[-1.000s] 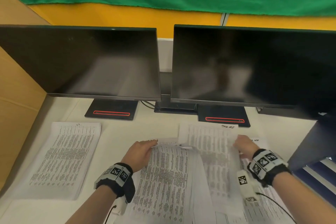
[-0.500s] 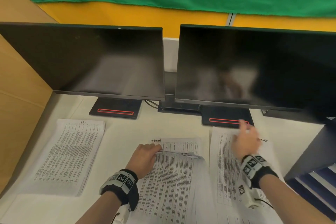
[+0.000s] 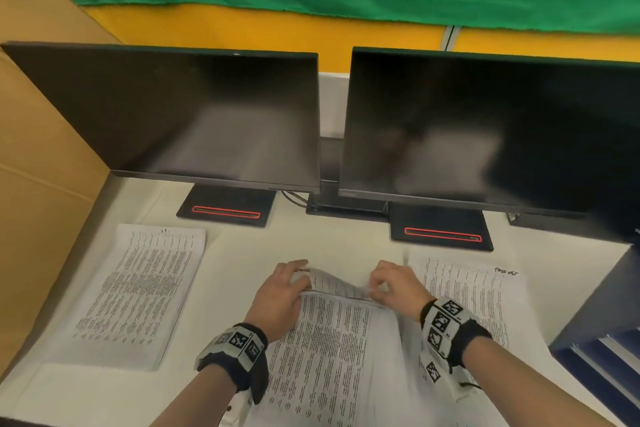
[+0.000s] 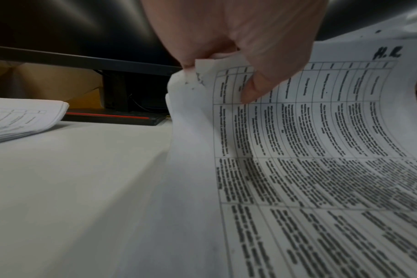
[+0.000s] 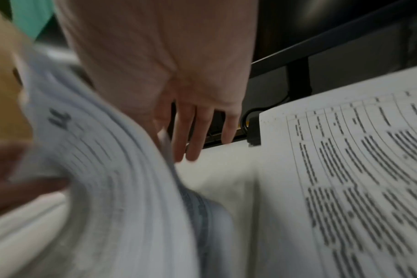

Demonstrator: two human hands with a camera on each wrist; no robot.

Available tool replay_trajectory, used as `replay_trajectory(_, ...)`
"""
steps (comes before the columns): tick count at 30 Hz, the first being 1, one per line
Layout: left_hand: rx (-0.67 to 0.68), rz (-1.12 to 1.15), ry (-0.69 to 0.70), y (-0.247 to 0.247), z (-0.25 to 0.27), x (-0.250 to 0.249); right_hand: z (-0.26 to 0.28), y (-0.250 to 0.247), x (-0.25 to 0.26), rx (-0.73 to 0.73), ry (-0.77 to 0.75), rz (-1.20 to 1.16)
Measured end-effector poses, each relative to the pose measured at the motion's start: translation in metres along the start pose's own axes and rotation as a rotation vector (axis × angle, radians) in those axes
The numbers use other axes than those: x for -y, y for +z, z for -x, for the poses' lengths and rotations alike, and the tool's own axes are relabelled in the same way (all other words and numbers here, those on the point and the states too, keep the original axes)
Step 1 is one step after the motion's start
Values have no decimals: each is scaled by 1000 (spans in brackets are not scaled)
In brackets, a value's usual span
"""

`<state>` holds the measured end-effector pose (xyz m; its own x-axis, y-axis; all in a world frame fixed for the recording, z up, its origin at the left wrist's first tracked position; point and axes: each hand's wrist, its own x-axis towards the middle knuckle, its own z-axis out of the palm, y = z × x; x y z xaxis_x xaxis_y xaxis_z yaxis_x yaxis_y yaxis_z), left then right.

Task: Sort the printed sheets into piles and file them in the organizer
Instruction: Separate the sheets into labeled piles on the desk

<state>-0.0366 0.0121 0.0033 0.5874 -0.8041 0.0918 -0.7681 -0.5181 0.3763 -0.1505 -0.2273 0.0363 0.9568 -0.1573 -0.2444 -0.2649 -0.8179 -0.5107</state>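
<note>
A middle stack of printed sheets (image 3: 329, 357) lies in front of me. My left hand (image 3: 300, 280) grips the far left corner of its upper sheets and lifts them. In the left wrist view the left hand's (image 4: 226, 75) thumb presses on a table sheet (image 4: 321, 141) marked "H.R.". My right hand (image 3: 376, 288) is at the far right corner of the same lifted sheets, fingers curled onto the edge. The blurred right wrist view shows the right hand (image 5: 166, 140) pinching a sheet edge, the other fingers (image 5: 191, 135) hanging straight. A left pile (image 3: 138, 288) and a right pile (image 3: 467, 302) lie flat.
Two dark monitors (image 3: 194, 114) (image 3: 485, 135) on black stands (image 3: 227, 208) stand behind the papers. A dark blue organizer (image 3: 602, 333) is at the right edge. A cardboard wall (image 3: 41, 149) closes the left side. Bare white table (image 3: 242, 253) lies between the piles.
My right hand carried a sheet to the right pile, laid it down, and came back to the middle stack's far right corner. The left hand kept hold of the far left corner.
</note>
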Motion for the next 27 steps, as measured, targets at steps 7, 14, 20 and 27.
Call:
replay_trajectory(7, 98, 40, -14, 0, -2, -7, 9, 7, -8, 119, 54, -308)
replay_trajectory(14, 25, 17, -62, 0, -4, -4, 7, 5, -6, -86, 151, -409)
replay_trajectory(20, 152, 178, -259, -21, -37, -5, 9, 22, -15, -24, 476, -1047)
replay_trajectory(27, 28, 443, -563, -14, -40, 11, 17, 44, -8, -171, 484, -878)
